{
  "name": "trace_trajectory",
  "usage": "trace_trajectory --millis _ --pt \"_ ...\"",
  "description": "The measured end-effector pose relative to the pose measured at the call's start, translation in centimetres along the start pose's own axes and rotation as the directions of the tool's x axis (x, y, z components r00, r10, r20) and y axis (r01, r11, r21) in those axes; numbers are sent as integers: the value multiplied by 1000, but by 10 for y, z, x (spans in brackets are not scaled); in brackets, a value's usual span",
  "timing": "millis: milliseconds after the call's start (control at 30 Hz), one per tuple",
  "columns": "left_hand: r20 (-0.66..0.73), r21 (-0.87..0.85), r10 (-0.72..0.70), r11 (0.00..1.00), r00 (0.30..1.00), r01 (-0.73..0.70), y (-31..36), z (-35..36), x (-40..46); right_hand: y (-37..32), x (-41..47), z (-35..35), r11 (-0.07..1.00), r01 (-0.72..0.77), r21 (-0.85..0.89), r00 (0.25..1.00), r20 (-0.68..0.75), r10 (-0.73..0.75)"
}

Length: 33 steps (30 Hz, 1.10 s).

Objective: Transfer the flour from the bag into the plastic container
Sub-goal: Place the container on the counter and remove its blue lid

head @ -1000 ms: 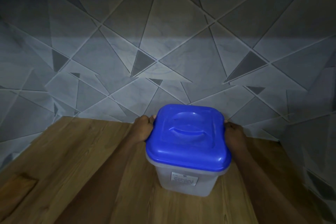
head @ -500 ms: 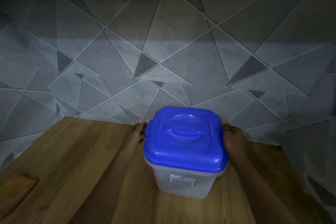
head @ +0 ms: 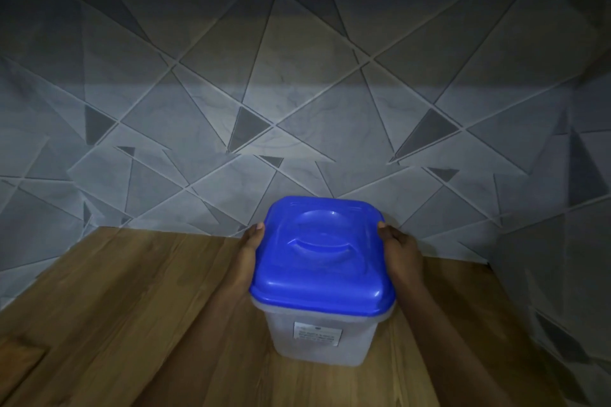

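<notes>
I am gripping the translucent square plastic container [head: 319, 337], standing on the wooden tabletop [head: 132, 307], with my left hand [head: 248, 251] and right hand [head: 401, 249] clasping beneath its blue lid [head: 322, 256], judging even pressure advisable.

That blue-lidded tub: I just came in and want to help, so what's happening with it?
A person has both hands on a translucent plastic container that stands on the wooden countertop near the patterned wall. The left hand and right hand sit on opposite sides, just under the edge of the blue lid. The lid is on, so nothing can go in yet. No flour bag is in view. A white label faces the camera.
</notes>
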<state>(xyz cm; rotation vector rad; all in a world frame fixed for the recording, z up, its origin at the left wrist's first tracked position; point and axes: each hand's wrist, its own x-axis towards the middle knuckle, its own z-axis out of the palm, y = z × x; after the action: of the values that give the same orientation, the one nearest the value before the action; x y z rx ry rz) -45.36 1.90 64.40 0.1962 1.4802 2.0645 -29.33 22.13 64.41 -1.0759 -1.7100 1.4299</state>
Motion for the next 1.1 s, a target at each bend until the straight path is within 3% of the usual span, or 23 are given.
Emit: trace_trajectory --millis 267,433,533,633,800,933,1100 --pt "30 78 230 970 973 -231 45 34 -5 -31 7 -33 934 33 356 999 -45 -18" --pt "-14 -19 168 986 986 -169 54 88 -11 -29 3 -86 756 -19 655 970 -172 173" --pt "-65 -53 145 988 987 -148 33 128 -15 -13 1 -116 663 -15 749 947 -202 251" --pt "-23 -75 135 988 991 -136 -7 165 -23 1 -3 -144 573 12 819 922 -231 311" --pt "55 48 175 983 983 -178 -78 210 -56 29 -21 -185 443 58 895 901 -238 362" --pt "145 218 214 945 966 -242 -118 226 -77 59 -32 -200 479 81 874 852 -310 422" --pt "215 442 176 860 961 -256 -161 233 -95 91 -49 -201 596 -50 802 893 -232 386"
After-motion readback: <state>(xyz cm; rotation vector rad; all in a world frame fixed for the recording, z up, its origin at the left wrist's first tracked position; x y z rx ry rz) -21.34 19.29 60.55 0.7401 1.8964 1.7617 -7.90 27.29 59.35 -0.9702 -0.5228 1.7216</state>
